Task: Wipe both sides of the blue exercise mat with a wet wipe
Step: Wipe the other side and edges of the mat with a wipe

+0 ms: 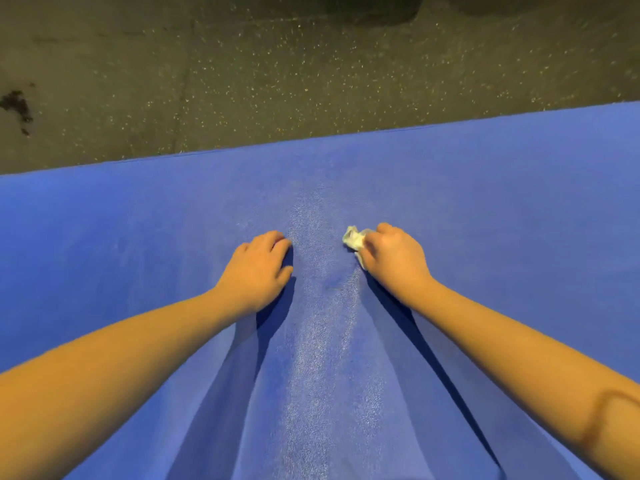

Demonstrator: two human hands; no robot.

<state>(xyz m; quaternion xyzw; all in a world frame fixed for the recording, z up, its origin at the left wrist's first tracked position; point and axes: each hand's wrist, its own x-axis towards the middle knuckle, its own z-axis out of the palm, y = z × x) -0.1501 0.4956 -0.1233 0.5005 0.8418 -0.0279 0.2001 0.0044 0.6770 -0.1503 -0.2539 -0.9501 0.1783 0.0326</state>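
Two bare arms (104, 375) lay over the wide blue foam exercise mat (138, 237) filling the lower frame. The left hand (258, 268) rested on it, loose and empty. The right hand (394, 258) squeezed a crumpled white wet wipe (353, 239) mid-frame. Wiping this side looked underway; next, rub the dry parts.

Both bare arms extended forward. Left hand (258, 268) palm-down, fingers loosely bent. Right hand (394, 258) fingers curled, pinching crumpled wet wipe (353, 239).

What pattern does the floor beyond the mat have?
The floor is dark grey with small pale speckles, plus a dark stain at far left; head view.
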